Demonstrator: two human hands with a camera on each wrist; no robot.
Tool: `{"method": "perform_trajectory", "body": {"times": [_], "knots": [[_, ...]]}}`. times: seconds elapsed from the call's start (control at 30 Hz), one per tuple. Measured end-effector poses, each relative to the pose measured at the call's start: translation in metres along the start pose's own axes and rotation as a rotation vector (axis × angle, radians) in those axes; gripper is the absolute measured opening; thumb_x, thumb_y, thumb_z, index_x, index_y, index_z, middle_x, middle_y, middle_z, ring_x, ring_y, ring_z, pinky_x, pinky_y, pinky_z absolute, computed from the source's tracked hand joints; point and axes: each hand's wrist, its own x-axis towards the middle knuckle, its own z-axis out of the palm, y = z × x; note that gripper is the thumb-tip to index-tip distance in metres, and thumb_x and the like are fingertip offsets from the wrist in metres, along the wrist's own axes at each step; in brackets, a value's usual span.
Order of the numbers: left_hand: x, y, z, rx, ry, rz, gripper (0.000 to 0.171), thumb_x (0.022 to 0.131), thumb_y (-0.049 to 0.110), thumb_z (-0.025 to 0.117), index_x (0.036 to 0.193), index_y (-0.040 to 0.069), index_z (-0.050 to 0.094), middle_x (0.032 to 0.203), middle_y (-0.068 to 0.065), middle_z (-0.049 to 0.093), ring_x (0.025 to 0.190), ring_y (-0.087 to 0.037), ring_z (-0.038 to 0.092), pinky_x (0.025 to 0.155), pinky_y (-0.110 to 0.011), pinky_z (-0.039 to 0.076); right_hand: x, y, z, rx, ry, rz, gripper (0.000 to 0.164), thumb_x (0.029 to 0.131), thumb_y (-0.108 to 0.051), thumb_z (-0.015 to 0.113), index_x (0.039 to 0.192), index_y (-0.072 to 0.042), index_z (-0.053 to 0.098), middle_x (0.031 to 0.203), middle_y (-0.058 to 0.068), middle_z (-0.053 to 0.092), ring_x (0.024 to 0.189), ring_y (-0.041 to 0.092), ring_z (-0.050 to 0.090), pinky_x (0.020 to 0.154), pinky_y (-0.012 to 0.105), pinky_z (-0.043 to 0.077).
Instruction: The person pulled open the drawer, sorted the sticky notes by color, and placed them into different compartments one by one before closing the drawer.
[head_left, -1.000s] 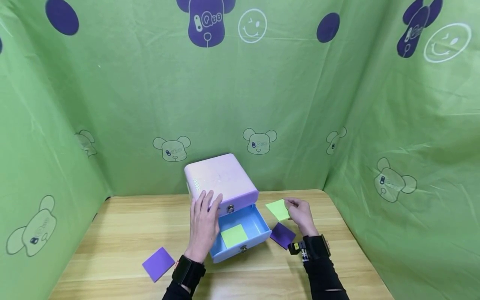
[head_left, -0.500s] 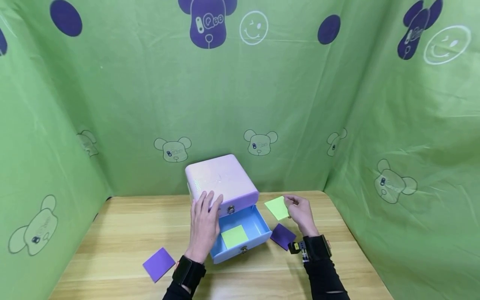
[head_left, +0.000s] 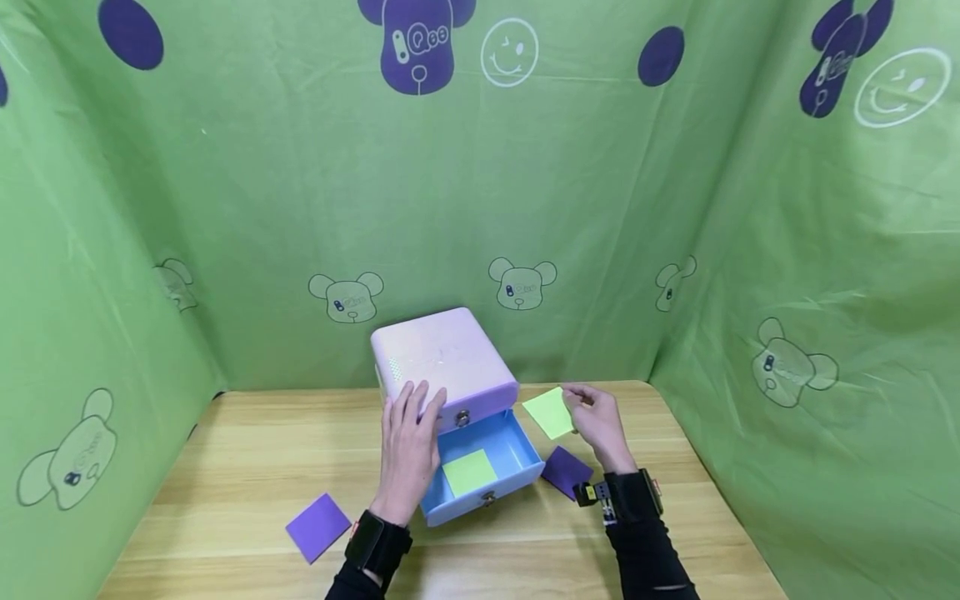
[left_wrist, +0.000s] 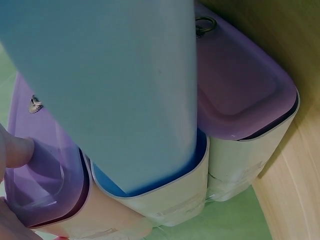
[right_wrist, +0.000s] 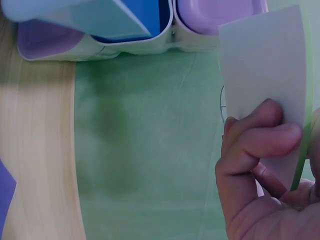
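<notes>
My left hand [head_left: 408, 454] rests on the front left corner of a pink-and-purple drawer cabinet [head_left: 450, 350]. Its fingers lie on the top, and the left wrist view shows the thumb [left_wrist: 19, 151] against the purple front of the upper drawer. Below, the blue drawer [head_left: 517, 482] is pulled out and holds a light green sticky note pad [head_left: 469, 472]. To the right of the cabinet, my right hand [head_left: 602, 427] pinches a second light green sticky note pad [head_left: 548, 413] by its right edge, above the table. Its pale underside [right_wrist: 265, 65] faces the right wrist camera.
A dark purple sticky note pad [head_left: 566, 472] lies just right of the blue drawer. Another purple pad [head_left: 318, 528] is at the left on the wooden table [head_left: 255, 467]. A purple lower drawer [left_wrist: 245, 85] stays closed beneath the blue one. Green cloth [head_left: 450, 208] hangs around the table.
My right hand has shifted slightly left and away from me, carrying the green sticky note pad closer to the cabinet. My left hand has stayed on the cabinet.
</notes>
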Motion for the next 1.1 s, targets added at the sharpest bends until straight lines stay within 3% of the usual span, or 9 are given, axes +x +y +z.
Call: {"method": "perform_trajectory", "body": {"times": [0.63,0.9,1.1], "knots": [[0.0,0.0,0.0,-0.003,0.002,-0.004,0.056,0.087,0.002,0.074,0.138,0.017,0.058,0.148,-0.017,0.054,0.142,-0.038,0.045,0.118,-0.068,0.034,-0.018,-0.029,0.01,-0.012,-0.014,-0.036,0.032,0.102,-0.015,0.054,0.13,-0.005,0.067,0.126,0.021,0.064,0.067,0.01,0.055,0.053,0.021,0.049],[0.0,-0.001,0.0,-0.006,0.001,-0.006,0.055,0.087,0.002,0.073,0.138,0.017,0.058,0.148,-0.017,0.054,0.142,-0.038,0.045,0.118,-0.068,0.033,-0.027,-0.036,0.02,-0.008,-0.021,-0.063,0.028,0.101,-0.014,0.056,0.124,-0.005,0.07,0.122,0.021,0.067,0.076,0.012,0.06,0.056,0.021,0.052],[0.0,-0.001,0.0,-0.01,0.008,0.0,0.052,0.089,0.005,0.072,0.138,0.016,0.059,0.147,-0.018,0.055,0.141,-0.039,0.046,0.118,-0.068,0.034,-0.032,-0.039,0.027,-0.014,-0.05,-0.067,0.028,0.101,-0.012,0.055,0.123,-0.005,0.07,0.122,0.021,0.067,0.064,0.011,0.055,0.048,0.021,0.047]]}}
